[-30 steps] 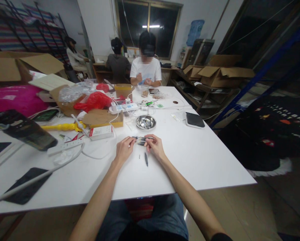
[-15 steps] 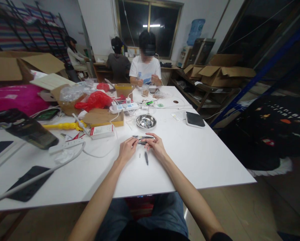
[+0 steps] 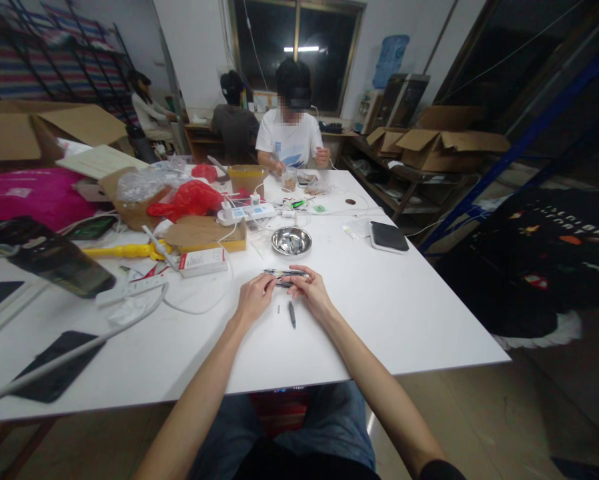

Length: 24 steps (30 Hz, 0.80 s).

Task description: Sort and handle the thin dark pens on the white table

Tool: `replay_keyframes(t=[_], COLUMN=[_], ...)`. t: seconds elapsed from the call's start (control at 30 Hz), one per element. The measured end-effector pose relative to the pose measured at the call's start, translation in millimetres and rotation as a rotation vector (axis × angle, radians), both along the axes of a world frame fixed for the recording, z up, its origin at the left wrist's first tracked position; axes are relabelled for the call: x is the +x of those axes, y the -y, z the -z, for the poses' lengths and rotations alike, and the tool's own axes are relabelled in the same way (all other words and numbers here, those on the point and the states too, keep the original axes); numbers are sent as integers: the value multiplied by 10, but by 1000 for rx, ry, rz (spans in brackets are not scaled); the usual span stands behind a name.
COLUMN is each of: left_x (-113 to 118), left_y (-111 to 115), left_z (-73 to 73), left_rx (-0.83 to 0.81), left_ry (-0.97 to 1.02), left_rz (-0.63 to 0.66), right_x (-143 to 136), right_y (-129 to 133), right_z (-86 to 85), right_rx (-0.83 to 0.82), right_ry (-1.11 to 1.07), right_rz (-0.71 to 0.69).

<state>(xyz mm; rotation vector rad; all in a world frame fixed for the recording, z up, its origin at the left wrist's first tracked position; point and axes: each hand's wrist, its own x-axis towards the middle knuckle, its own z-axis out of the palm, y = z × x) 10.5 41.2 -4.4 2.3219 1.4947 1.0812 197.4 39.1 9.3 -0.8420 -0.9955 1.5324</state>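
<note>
My left hand and my right hand meet over the white table. Their fingertips pinch a thin, dark pen part between them; fingers cover much of it. Just beyond the fingertips lie slim pens, side by side and crosswise to me. A dark grey pen barrel rests on the table between my wrists. Left of it is a tiny metallic piece, perhaps a spring. A shiny steel bowl with small dark and silvery parts inside stands behind the pens.
To the left are a white-and-red box, a cardboard tray, power strips, cables and a dark bottle. A black-topped pad lies at right. Across the table a person in a white shirt handles small items.
My hands keep nearly the same pose at the pen part. Across the table, the person's hands have moved apart, one lowered toward a clear container. The view has shifted very slightly.
</note>
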Motion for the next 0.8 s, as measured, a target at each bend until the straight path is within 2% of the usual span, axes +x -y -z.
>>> replay_keyframes(t=[0.8], left_x=[0], left_y=[1], left_z=[5], left_rx=[1], left_ry=[10], left_rz=[10], right_x=[-19], right_y=[12], right_z=[-23], right_rx=[-36], right_ry=[-40], right_rz=[-15])
